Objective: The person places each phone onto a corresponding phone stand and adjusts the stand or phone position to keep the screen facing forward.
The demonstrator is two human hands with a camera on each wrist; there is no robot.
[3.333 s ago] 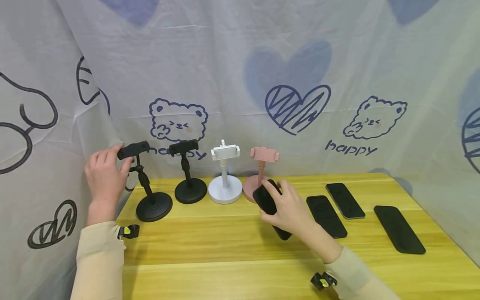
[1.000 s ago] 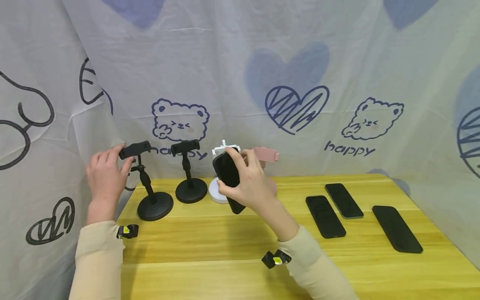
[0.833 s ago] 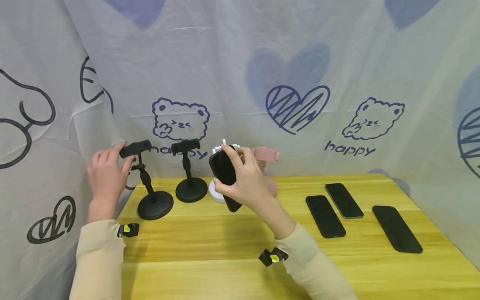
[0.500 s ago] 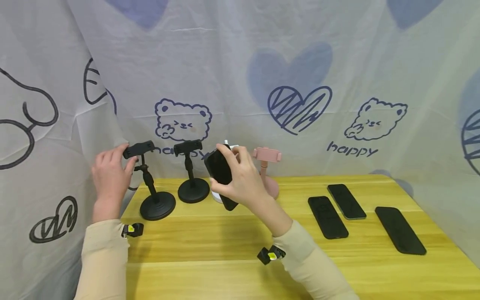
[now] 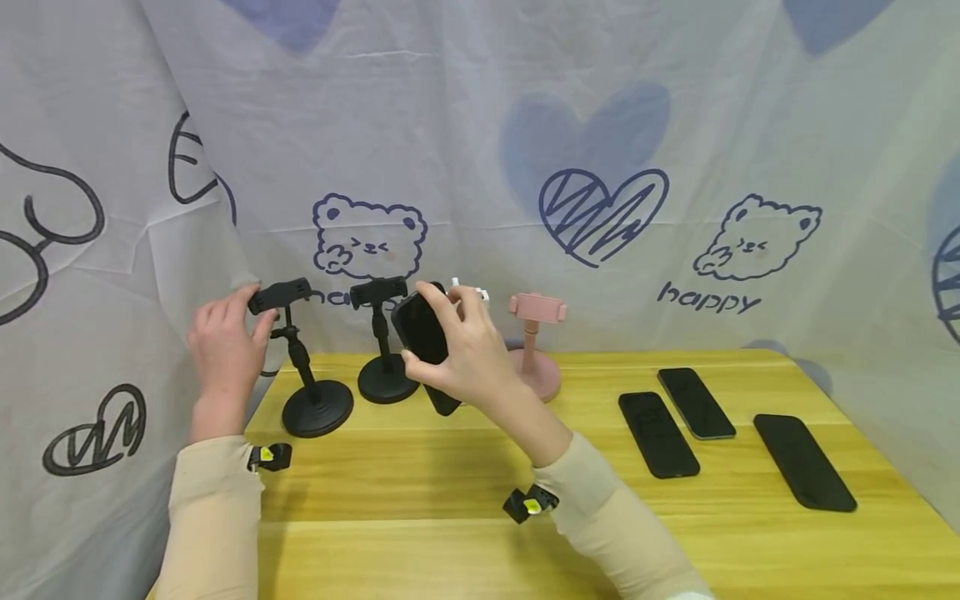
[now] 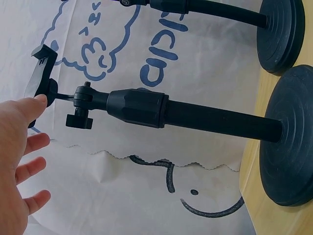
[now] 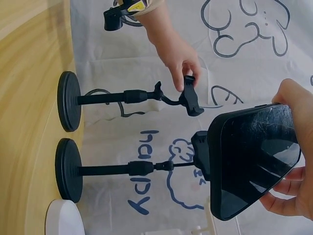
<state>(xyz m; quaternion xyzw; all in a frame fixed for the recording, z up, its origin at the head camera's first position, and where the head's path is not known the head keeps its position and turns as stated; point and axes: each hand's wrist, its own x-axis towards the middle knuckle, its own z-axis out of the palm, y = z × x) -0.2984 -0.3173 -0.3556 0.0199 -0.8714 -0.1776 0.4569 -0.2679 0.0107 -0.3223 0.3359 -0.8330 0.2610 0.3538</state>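
My left hand [image 5: 225,342] pinches the end of the clamp on the leftmost black phone stand [image 5: 300,360], whose round base stands on the table. In the left wrist view, the thumb lies against that clamp [image 6: 44,73]. My right hand [image 5: 476,358] grips a black smartphone [image 5: 422,329] by its long edges, raised above the table and tilted. The phone's upper end is beside the clamp of the second black phone stand [image 5: 378,292] and overlaps it in the right wrist view. A white phone stand [image 5: 482,295] is mostly hidden behind the right hand.
A pink phone stand [image 5: 537,308] stands right of the white one. Three dark smartphones [image 5: 658,435] lie flat on the right of the wooden table [image 5: 360,550]. A printed curtain [image 5: 480,150] hangs close behind the stands and along the left side.
My right hand has carried the smartphone up and left, past the pink and white stands, toward the second black stand. My left hand stays at the leftmost stand's clamp.
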